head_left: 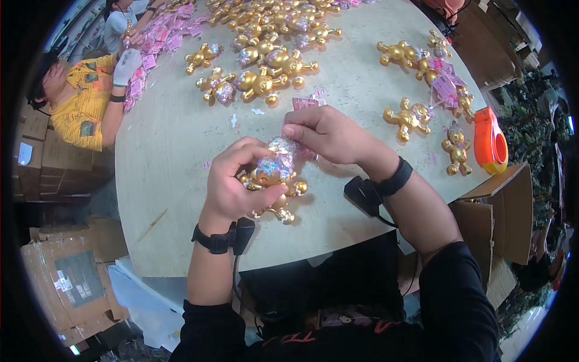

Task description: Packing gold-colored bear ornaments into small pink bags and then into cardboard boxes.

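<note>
Near the centre of the frame, our left hand (pixel 232 184) clasped a gold figurine (pixel 276 170) with a glittery head; our right hand (pixel 329 136) pinched at its crown, seemingly on clear wrap (pixel 280 145). Similar figurines (pixel 260 83) crowded the upper centre.

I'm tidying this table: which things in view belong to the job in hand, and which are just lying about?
Likely the job's:
shiny gold figurine with glittery head, in the left hand, right hand at its top;
heap of similar gold figurines;
pink printed cards.

Seemingly just lying about:
orange plastic tape dispenser;
thin tan stick;
open brown cardboard box.
</note>
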A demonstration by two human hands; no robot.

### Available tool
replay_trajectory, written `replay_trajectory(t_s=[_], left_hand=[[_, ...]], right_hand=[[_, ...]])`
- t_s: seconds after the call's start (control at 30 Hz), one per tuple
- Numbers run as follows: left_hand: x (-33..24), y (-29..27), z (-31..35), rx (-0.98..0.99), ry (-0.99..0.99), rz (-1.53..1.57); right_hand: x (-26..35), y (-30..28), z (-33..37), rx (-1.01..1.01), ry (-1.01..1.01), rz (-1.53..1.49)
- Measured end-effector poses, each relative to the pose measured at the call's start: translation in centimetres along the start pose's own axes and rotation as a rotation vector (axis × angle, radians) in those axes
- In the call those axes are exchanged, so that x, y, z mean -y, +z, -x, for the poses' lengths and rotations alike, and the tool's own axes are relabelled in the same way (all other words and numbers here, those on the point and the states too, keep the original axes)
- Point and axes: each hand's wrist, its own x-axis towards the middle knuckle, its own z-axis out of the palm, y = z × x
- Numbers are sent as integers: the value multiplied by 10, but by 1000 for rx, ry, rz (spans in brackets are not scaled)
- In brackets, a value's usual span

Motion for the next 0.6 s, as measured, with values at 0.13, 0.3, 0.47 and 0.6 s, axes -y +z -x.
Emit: replay_trajectory(t_s=[0.13,0.3,0.47,0.6], left_hand=[[-11,4,3,-121,-93,-36],[-15,5,2,-232,-123,-98],[-12,9,3,-264,-6,-207],[-14,12,1,-270,40,-293]], right_hand=[[3,1,1,-33,-63,77],[6,9,1,-116,-120,139],[9,9,2,-146,-74,173],[6,6,1,-137,-103,220]])
